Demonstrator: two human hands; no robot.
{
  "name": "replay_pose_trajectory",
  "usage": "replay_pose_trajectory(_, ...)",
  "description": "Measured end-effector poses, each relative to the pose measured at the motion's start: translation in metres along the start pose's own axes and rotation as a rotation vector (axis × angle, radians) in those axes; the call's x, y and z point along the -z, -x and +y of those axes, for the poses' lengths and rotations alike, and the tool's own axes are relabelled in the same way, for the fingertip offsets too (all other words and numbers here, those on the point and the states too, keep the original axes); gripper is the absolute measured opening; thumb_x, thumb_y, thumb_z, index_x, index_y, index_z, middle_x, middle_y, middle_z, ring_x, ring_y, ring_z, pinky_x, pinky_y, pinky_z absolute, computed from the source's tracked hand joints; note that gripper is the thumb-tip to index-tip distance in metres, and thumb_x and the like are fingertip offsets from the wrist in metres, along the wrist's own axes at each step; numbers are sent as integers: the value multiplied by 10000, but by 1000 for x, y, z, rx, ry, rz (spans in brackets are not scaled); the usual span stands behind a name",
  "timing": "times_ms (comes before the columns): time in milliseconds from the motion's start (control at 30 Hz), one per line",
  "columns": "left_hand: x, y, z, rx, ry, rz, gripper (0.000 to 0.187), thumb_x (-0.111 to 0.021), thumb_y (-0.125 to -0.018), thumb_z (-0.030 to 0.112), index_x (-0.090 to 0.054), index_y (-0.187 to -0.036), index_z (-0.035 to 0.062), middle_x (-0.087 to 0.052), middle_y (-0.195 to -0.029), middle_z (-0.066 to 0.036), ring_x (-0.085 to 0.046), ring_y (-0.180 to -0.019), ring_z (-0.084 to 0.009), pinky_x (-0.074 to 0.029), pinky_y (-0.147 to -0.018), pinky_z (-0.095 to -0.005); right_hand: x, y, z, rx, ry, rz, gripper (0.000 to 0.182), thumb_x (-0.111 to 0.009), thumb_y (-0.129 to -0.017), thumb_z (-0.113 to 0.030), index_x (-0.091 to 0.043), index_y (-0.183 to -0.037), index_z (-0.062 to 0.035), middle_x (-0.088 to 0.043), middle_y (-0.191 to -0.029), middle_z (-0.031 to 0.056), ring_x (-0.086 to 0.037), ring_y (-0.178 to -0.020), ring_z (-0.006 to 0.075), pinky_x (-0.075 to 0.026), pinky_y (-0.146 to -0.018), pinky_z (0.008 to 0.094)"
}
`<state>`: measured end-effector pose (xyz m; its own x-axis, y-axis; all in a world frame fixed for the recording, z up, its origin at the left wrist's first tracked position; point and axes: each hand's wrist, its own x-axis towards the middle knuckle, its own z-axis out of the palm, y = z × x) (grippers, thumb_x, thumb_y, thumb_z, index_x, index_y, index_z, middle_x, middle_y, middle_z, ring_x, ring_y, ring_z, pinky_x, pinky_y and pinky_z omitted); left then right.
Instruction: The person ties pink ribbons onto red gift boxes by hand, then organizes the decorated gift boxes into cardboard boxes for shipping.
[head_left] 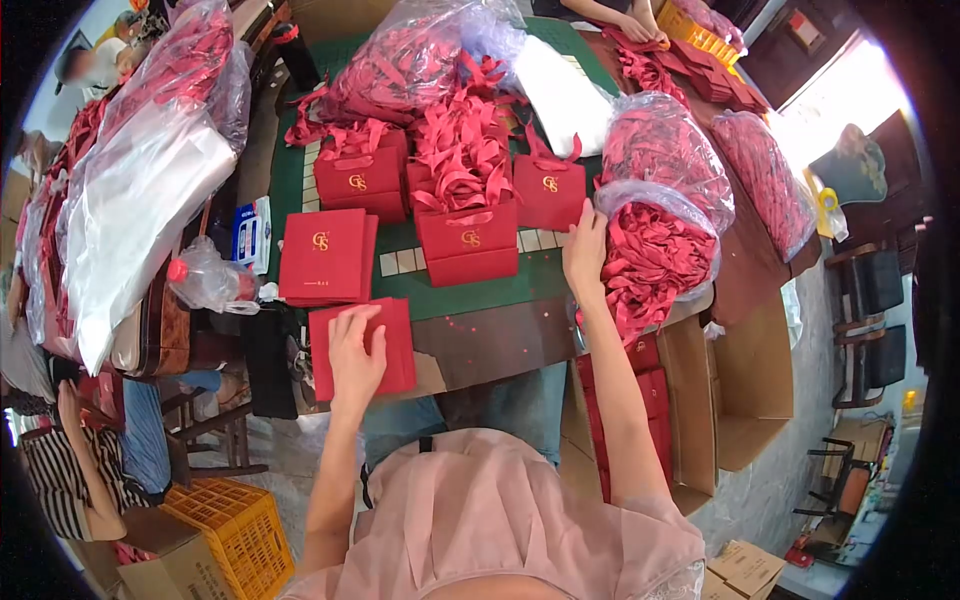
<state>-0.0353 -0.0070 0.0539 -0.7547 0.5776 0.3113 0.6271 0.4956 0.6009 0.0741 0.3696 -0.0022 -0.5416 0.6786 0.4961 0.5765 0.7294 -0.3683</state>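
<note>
My left hand (357, 358) rests on a stack of flat red gift bags (397, 375) at the table's near edge, its fingers and thumb apart. Just beyond lies another flat red stack (325, 255) with a gold logo. My right hand (584, 252) has its fingers stretched upward at the lower right corner of a red gift bag (548, 190) with ribbon handles; fingertips seem to touch it. Between my hands stands a red gift bag (467, 250), loose red ribbons (460, 150) heaped behind it. Next to my right hand is an open plastic bag of red ribbons (655, 255).
Big clear bags of red ribbon (400, 65) fill the table's far side, beside white plastic sheets (560, 95). A red-capped bottle (210, 275) lies left. Cardboard boxes (755, 385) stand below right; a yellow crate (235, 530) sits below left. Another person's hands (640, 22) work at the far right.
</note>
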Motion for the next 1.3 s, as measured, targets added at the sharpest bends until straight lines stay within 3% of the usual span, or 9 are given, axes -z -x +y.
replay_pose_trajectory(67, 1, -4, -7, -16, -79, -1, 310, -652, -858, 66, -626, -1167, 61, -607, -1169, -141, -547, -1078, -356, -441, -946, -439, 11, 14, -1, 128, -183, 77, 390, -562, -896, 29, -498, -1279, 6, -537, -1230, 239, -578, -1069, 443, -513, -839, 464)
replay_pose_trajectory(133, -2, -3, -17, -13, -94, -32, 375, -670, -865, 132, -606, -1229, 67, -596, -1204, -135, -521, -1119, -355, -420, -964, -459, 35, 31, -8, -47, -398, -134, 332, -574, -895, 15, -557, -1224, -27, -583, -1174, 190, -572, -1077, 429, -500, -858, 469)
replay_pose_trajectory(433, -5, -5, -9, 27, -273, -175, 650, -747, -819, 299, -511, -1371, 49, -445, -1361, -199, -443, -1177, -390, -395, -961, -493, 55, 80, 6, 65, 108, -160, 104, -660, -845, -79, -600, -923, -45, -575, -938, 159, -561, -876, 363, -484, -750, 469)
replay_pose_trajectory(767, -6, -3, -4, -12, -326, -203, 655, -774, -780, 364, -557, -1299, 29, -467, -1221, -184, -462, -1090, -366, -409, -872, -477, 69, 143, -93, 221, -432, -402, 106, -676, -841, -98, -605, -915, -73, -573, -868, 121, -585, -825, 335, -496, -706, 443)
replay_pose_trajectory(900, -7, -8, 9, -33, -283, -175, 506, -816, -727, 340, -598, -1086, 56, -510, -1147, -137, -469, -1068, -339, -394, -854, -464, 64, 161, -117, 246, -644, -538, 127, -691, -830, -89, -613, -927, -65, -594, -893, 114, -604, -852, 325, -508, -728, 430)
replay_pose_trajectory(967, -15, -7, 11, -80, -228, -166, 471, -815, -726, 326, -593, -1049, 64, -530, -1105, -120, -475, -1054, -330, -384, -855, -462, 63, 163, -121, 262, -633, -541, 123, -685, -835, -87, -601, -918, -55, -597, -893, 116, -610, -857, 328, -509, -722, 439)
replay_pose_trajectory(1133, -35, -12, 38, -193, -133, -140, 328, -747, -796, 294, -559, -953, 77, -543, -963, -97, -502, -968, -314, -354, -852, -452, 76, 158, -111, -121, -521, -464, 178, -645, -856, -67, -556, -1008, -37, -630, -857, 165, -633, -796, 373, -500, -683, 459)
replay_pose_trajectory(1233, -59, -16, 59, -219, -61, -142, 331, -747, -803, 303, -543, -945, 84, -529, -945, -94, -493, -952, -309, -336, -837, -435, 76, 157, -84, -71, -311, -314, 222, -613, -870, -65, -525, -1071, -32, -634, -891, 188, -640, -800, 397, -505, -688, 486)
replay_pose_trajectory(1300, -77, -18, 69, -224, -9, -137, 334, -748, -801, 305, -543, -944, 83, -527, -943, -92, -491, -946, -307, -333, -831, -434, 79, 152, -68, -145, -304, -417, 248, -615, -888, -101, -517, -1104, -31, -634, -919, 198, -644, -826, 414, -511, -689, 500)
